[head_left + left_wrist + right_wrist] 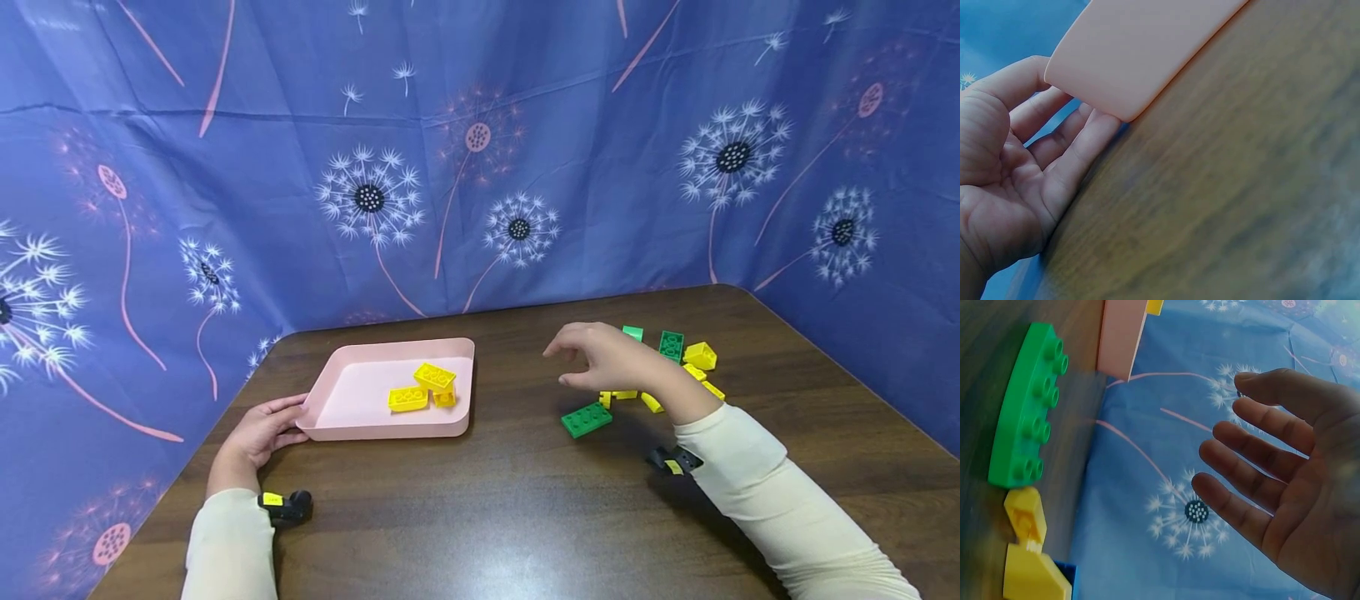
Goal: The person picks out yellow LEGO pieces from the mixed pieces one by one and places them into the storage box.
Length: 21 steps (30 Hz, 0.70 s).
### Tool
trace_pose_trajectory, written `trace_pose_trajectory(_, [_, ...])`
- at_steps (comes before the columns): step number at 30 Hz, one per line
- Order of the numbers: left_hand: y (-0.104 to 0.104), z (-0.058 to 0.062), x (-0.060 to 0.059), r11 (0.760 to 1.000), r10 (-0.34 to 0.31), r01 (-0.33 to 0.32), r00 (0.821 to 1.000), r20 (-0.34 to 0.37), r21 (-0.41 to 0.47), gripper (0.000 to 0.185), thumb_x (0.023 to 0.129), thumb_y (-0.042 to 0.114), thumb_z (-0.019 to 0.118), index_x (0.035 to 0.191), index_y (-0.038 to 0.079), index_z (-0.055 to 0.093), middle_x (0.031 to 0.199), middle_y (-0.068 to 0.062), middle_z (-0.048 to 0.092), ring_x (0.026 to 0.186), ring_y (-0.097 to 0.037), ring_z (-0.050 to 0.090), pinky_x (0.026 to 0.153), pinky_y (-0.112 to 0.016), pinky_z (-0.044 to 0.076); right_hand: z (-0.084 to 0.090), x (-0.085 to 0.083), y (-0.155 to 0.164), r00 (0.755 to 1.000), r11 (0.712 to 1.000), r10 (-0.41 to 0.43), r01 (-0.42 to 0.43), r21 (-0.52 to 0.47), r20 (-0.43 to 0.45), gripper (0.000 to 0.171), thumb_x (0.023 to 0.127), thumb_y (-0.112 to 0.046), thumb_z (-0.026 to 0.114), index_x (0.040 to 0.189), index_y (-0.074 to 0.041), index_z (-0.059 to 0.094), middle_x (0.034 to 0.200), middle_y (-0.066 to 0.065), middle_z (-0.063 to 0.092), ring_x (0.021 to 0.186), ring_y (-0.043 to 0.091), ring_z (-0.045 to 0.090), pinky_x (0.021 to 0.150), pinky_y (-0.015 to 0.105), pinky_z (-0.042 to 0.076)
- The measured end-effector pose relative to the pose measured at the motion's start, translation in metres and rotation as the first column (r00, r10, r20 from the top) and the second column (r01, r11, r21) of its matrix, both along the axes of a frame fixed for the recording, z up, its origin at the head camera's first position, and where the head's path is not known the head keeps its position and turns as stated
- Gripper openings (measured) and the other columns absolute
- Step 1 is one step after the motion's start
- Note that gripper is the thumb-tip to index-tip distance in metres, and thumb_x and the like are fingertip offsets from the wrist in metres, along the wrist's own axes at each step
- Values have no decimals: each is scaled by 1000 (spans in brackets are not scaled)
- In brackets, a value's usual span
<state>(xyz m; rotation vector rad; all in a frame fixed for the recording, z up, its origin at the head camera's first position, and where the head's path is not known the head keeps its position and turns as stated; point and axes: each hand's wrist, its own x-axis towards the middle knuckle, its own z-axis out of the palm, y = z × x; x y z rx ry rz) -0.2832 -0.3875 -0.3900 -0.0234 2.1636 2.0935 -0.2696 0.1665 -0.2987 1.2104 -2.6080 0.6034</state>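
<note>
Clamping a shallow pink rectangular tray (pixel 382 432) by its near left corner, the left grip (pixel 257 431) lies apart from three yellow bricks (pixel 408 400) inside. The right grip (pixel 609 358) hangs, digits apart, near a green studded brick (pixel 587 420) on the brown bench (pixel 450 517), partly hiding loose yellow and green blocks (pixel 700 357).

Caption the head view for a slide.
Left hand holds pink tray of yellow blocks; empty right hand hovers near a green block.

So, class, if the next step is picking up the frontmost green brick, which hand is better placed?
Probably the right hand: it is empty, with fingers apart, and hovers near the green brick. The left hand is farther off, holding the pink tray by a corner.
</note>
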Motion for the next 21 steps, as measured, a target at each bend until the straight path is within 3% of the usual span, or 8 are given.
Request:
trace_pose_trajectory(5, [-1,-2,-1,1000,11,-11,1000,-2,-10,28,96,8,60,91,32,74,94,9,69,83,-11,68,73,-31,59,-3,3,12,999,999,-31,30,12,29,31,81,-12,78,111,-10,70,109,-1,65,91,21,61,77,39,54])
trace_pose_trajectory(12, [-1,-4,1,1000,23,-23,1000,-8,-2,28,96,7,60,92,30,74,93,7,70,82,-11,68,72,-31,59,-11,6,25,997,998,-59,58,26,55,29,79,-8,78,108,-9,70,104,-1,64,83,18,57,70,31,51])
trace_pose_trajectory(21, [0,-1,1,1000,8,-8,1000,-17,-5,25,96,7,59,99,26,74,95,7,70,84,-11,68,73,-31,59,-29,-7,33,979,986,-129,110,123,160,28,79,-3,74,106,-1,70,100,8,65,85,22,59,73,37,53])
